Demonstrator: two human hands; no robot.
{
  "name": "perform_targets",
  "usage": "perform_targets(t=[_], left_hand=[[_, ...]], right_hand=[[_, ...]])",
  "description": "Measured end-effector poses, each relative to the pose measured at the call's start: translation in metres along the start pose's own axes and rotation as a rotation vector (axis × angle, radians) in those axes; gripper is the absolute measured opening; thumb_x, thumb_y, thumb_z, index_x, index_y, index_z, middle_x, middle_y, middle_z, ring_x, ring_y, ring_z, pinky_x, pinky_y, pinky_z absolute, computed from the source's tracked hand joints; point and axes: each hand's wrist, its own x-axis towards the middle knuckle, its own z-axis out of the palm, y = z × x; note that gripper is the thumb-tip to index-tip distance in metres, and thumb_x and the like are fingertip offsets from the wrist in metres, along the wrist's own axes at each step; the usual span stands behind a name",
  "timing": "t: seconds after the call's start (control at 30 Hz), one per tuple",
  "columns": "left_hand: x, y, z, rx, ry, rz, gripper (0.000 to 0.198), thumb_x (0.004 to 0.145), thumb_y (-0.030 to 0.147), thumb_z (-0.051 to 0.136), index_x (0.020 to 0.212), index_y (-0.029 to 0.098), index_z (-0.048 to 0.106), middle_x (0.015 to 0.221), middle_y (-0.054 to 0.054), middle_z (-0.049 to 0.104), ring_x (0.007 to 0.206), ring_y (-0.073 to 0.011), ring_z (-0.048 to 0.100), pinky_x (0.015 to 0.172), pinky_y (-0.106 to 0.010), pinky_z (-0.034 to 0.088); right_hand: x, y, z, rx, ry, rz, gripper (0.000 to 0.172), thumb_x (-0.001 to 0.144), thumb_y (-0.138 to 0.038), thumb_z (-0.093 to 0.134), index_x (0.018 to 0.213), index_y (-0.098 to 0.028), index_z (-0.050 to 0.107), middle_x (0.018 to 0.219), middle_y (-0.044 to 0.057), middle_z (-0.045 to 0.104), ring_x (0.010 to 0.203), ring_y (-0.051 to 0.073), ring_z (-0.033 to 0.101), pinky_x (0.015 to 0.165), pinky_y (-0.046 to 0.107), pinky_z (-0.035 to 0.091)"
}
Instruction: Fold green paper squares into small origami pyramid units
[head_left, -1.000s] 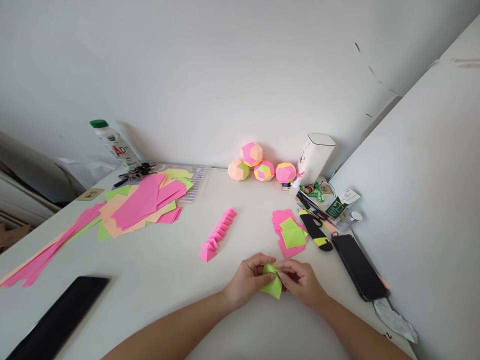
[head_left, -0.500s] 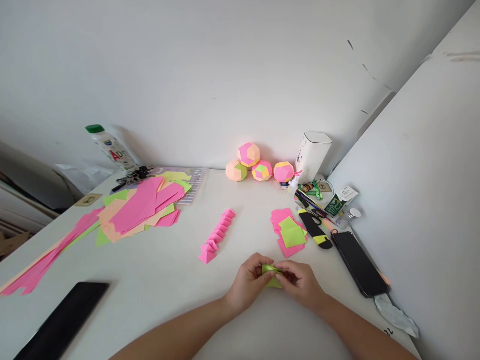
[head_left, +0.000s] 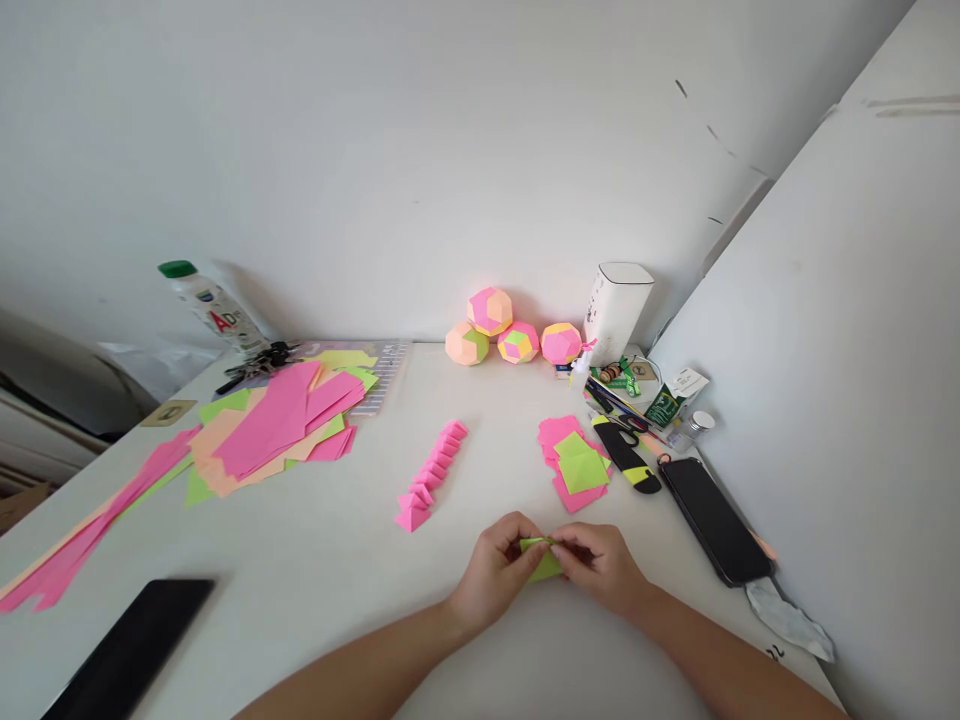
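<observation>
Both hands meet over the white table (head_left: 315, 560) near its front edge. My left hand (head_left: 491, 575) and my right hand (head_left: 604, 568) pinch a small folded green paper piece (head_left: 544, 560) between their fingertips. Just beyond them a row of folded pink paper units (head_left: 431, 475) lies in a line. To the right of that row sits a small stack of pink and green paper squares (head_left: 574, 462).
A heap of pink, orange and green sheets (head_left: 270, 425) covers the left of the table. Three paper balls (head_left: 514, 335) and a white box (head_left: 619, 305) stand by the wall. A phone (head_left: 712, 520), a black and yellow cutter (head_left: 630, 460) and a dark tablet (head_left: 127, 650) lie around.
The green paper has been folded smaller and flatter between the fingertips. The view has shifted slightly; the hands stay in the same place.
</observation>
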Motion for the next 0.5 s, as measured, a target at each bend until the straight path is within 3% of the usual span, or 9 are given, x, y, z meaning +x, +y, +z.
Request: perform_targets(t=[0.2,0.5], left_hand=[[0.0016,0.0009,0.0001,-0.224,-0.055,-0.04,0.03,0.077,0.044,0.062,0.073,0.015,0.053,0.073,-0.002,0.058,0.069,-0.0142,0.054,0.064,-0.027,0.043],[0.0007,-0.0023,-0.0013,-0.273,-0.099,-0.008,0.023,0.081,0.035,0.061,0.072,0.015,0.054,0.075,-0.001,0.055,0.069,-0.0117,0.051,0.064,-0.026,0.04]], right_hand=[[0.0015,0.0025,-0.0008,0.12,-0.039,0.066,0.016,0.083,-0.028,0.055,0.082,-0.015,0.065,0.059,0.0,0.06,0.047,0.013,0.059,0.047,0.023,0.047],[0.0012,0.0005,-0.0023,0.134,-0.067,0.068,0.017,0.083,-0.028,0.054,0.076,-0.015,0.063,0.053,-0.003,0.053,0.045,0.012,0.054,0.045,0.023,0.042]])
